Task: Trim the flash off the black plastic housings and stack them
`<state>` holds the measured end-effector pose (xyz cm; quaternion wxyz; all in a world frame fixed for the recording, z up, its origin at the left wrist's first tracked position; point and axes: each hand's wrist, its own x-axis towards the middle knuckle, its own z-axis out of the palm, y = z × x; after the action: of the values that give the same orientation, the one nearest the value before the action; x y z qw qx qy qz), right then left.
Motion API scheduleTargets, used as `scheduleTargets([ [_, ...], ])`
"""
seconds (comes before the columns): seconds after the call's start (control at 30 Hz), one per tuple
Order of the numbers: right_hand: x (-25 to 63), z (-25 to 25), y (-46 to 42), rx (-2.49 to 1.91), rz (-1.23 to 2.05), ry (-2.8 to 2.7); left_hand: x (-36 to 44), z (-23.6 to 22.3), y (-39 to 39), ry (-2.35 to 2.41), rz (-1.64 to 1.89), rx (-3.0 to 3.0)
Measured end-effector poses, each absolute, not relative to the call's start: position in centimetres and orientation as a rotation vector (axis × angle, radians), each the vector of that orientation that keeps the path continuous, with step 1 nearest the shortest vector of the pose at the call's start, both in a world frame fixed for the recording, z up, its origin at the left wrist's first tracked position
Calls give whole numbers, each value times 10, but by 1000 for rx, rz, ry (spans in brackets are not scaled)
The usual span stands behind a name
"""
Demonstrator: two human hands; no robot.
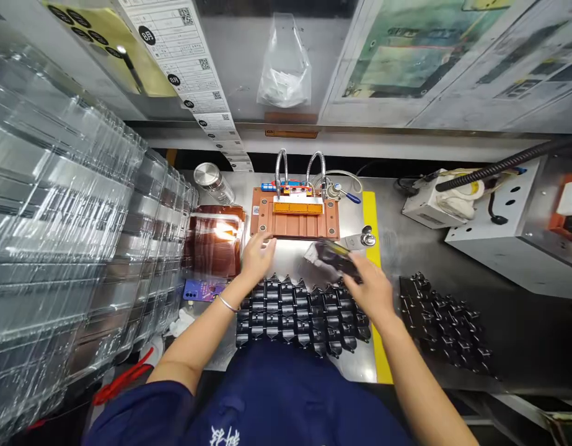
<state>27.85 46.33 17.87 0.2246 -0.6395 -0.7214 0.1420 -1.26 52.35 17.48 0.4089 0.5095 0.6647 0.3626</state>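
My left hand (256, 258) hovers over the steel bench just in front of the orange fixture plate (295, 217), fingers loosely spread and holding nothing I can see. My right hand (372, 288) is closed on a dark flat part (330, 255) that is smeared by motion, held above the bench right of the left hand. A black moulded tray (299, 316) with several pockets lies directly below both hands. Two bent metal nozzles (297, 167) point down at the yellow strip on the fixture.
Tall stacks of clear plastic trays (67, 235) fill the left side. A pile of amber sheets (215, 244) and a metal jar (212, 181) sit left of the fixture. A second black tray (446, 325) lies at right, near a grey control box (513, 229). Yellow tape (372, 217) marks the bench.
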Motion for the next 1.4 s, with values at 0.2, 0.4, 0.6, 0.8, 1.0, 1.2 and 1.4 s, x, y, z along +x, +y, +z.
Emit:
scheduleTargets([
  [0.2,182,132,547,-1409,175,-2374,15,152,537,1498,759,2323],
  [0.4,195,104,568,-1379,137,-2351,9,113,581,1546,476,2579],
  [0.6,262,128,634,-2040,35,-2162,10,98,611,1538,418,2590],
  [0.8,297,139,682,-2397,110,-2338,10,90,605,1526,446,2564],
  [1.0,300,149,692,-2312,211,-2173,7,100,606,1509,542,2361],
  [1.2,240,122,629,-1895,735,-1516,15,121,609,2069,612,1564],
  [1.4,219,125,534,-1714,963,-1363,6,137,534,1854,689,1417],
])
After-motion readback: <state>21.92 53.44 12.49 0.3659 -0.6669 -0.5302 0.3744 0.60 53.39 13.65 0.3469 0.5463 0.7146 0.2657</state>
